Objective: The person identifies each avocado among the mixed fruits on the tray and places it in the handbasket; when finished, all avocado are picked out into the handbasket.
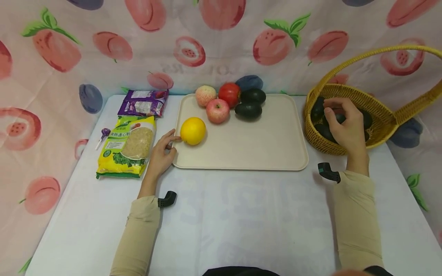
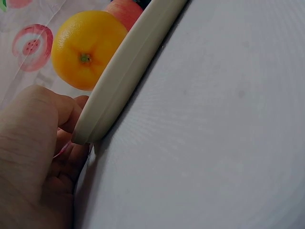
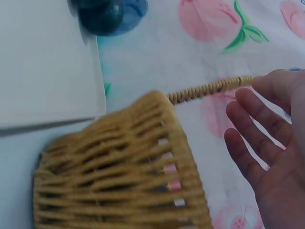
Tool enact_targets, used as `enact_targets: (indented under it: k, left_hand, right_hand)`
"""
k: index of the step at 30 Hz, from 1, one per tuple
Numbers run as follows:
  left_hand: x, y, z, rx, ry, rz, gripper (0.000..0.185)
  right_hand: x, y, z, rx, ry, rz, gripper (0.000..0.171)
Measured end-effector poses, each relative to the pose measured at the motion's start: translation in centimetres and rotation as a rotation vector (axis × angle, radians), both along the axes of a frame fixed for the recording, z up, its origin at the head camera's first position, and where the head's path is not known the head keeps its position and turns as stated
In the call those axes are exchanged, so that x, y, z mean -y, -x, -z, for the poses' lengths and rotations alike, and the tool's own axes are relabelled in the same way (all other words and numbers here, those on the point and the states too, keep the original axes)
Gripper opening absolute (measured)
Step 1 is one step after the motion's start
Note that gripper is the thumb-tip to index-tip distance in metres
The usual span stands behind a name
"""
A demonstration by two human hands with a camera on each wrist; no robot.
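My left hand [image 1: 162, 153] lies at the left rim of the beige tray [image 1: 259, 145], its fingers curled round the rim [image 2: 124, 71] right beside an orange [image 1: 193, 130] [image 2: 86, 47]. A red apple [image 1: 218, 110], a pale apple [image 1: 205, 95], a tomato [image 1: 229, 94] and two dark avocados [image 1: 248, 110] sit along the tray's far side. My right hand [image 1: 340, 122] [image 3: 262, 143] hovers over the wicker basket [image 1: 324, 143] [image 3: 119, 167] with relaxed fingers and an empty palm. Dark avocados [image 1: 317, 109] lie in the basket under it.
A purple snack packet [image 1: 144, 102], a yellow-green food packet [image 1: 127, 147] and a lollipop [image 1: 103, 135] lie left of the tray. The basket's tall handle [image 1: 380, 50] arches over my right hand. A fruit-print cloth backs the white table [image 1: 241, 214].
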State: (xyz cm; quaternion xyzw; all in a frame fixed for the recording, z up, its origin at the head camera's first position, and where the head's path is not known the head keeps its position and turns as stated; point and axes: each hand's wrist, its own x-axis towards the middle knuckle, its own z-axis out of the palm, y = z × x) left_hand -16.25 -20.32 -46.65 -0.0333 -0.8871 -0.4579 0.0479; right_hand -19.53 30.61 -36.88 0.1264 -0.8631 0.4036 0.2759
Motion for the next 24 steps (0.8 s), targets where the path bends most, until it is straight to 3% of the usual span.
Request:
enact_targets:
  k: [9, 15, 24]
  left_hand:
    - [0.0, -0.2, 0.0, -0.018, -0.003, 0.0, 0.037]
    - [0.1, -0.3, -0.1, -0.023, 0.0, 0.006, 0.036]
    - [0.1, -0.2, 0.0, -0.045, -0.005, 0.013, 0.037]
  right_hand:
    - [2.0, 0.3, 0.0, 0.02, -0.039, -0.095, 0.024]
    - [4.4, -0.5, -1.0, 0.01, -0.037, -0.169, 0.024]
    - [6.0, 1.5, 1.6, 0.081, -0.131, -0.233, 0.03]
